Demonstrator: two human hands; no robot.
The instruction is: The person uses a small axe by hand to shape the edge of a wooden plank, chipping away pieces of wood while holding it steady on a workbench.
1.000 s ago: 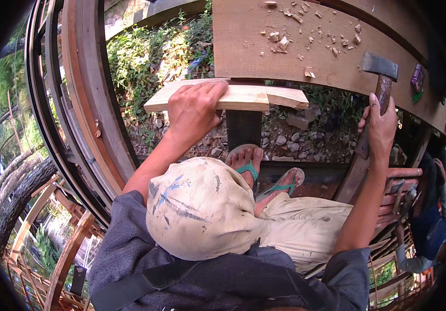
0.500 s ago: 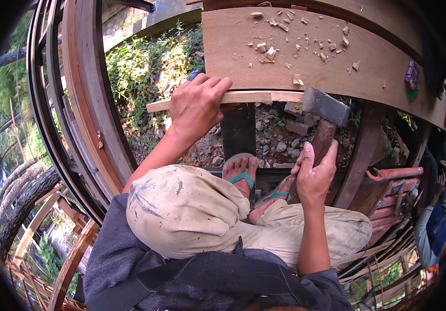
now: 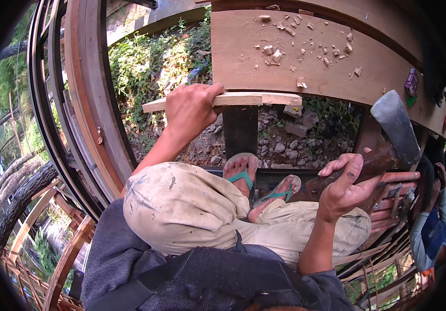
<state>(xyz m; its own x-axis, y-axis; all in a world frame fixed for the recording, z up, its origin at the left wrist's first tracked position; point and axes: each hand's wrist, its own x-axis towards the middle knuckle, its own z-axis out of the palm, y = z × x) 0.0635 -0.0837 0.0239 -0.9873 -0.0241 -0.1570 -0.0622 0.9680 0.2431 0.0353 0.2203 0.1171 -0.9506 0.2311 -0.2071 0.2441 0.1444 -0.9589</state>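
My left hand [image 3: 191, 111] is closed around a narrow strip of pale wood [image 3: 280, 99], which lies crosswise along the near edge of a wide plank [image 3: 316, 67]. A small step shows in the strip to the right of my fingers. Off to the right, above my knee, my right hand [image 3: 345, 189] grips a hammer [image 3: 396, 129] by its thick brown handle. Its heavy grey metal head points up and away, apart from the strip. Wood chips [image 3: 275, 54] lie scattered over the plank.
A small purple packet [image 3: 411, 80] rests on the plank's right part. Dark beams [image 3: 85, 78] rise at left. Below are rubble [image 3: 285, 147] and a dark metal bar [image 3: 240, 129]. Red metal pieces [image 3: 389, 199] lie at right, where another person [image 3: 430, 228] is partly visible.
My right hand has swung the hammer rightward, away from the strip's end, and its head has turned. My left hand and the strip have shifted slightly left; the view has moved a little.
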